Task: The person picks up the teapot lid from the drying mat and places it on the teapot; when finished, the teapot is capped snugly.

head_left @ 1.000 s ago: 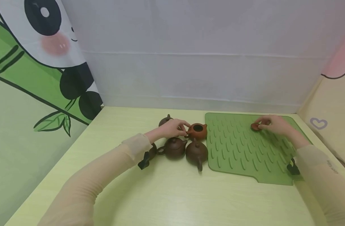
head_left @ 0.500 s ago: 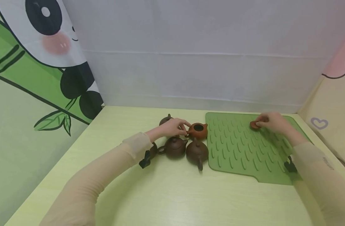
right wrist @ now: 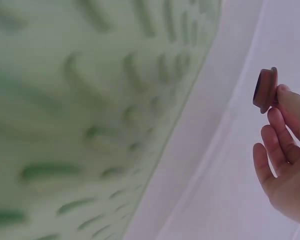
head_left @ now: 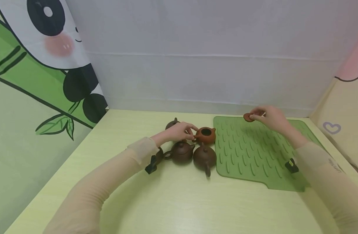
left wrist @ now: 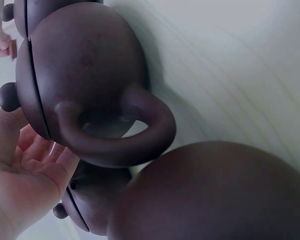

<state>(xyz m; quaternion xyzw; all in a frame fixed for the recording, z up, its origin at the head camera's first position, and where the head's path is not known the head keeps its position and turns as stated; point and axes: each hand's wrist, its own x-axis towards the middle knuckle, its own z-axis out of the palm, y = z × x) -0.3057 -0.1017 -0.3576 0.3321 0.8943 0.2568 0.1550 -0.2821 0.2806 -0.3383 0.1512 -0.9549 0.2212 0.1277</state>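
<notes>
In the head view my right hand [head_left: 269, 118] pinches a small reddish-brown teapot lid [head_left: 248, 117] above the far edge of the green mat. The right wrist view shows the lid [right wrist: 266, 90] tilted, thumb and fingertip at its knob. My left hand [head_left: 180, 131] reaches over the dark teapots and holds the handle of an orange-brown teapot [head_left: 206, 136], whose top is uncovered. A dark teapot [left wrist: 90, 75] hides those fingertips in the left wrist view. Lidded dark teapots stand close by: one [head_left: 182, 152] just below the hand, another [head_left: 204, 157] to its right.
A green ridged mat [head_left: 243, 152] lies on the right of the pale table [head_left: 179, 201], close beside the teapots. One more dark teapot [head_left: 172, 124] stands behind the left hand, another [head_left: 159, 156] partly under the left wrist. A white wall [head_left: 196, 81] bounds the back.
My right hand has lifted the lid off the mat and carried it up and to the left, towards the mat's far edge. The left hand and the teapots stay in place.
</notes>
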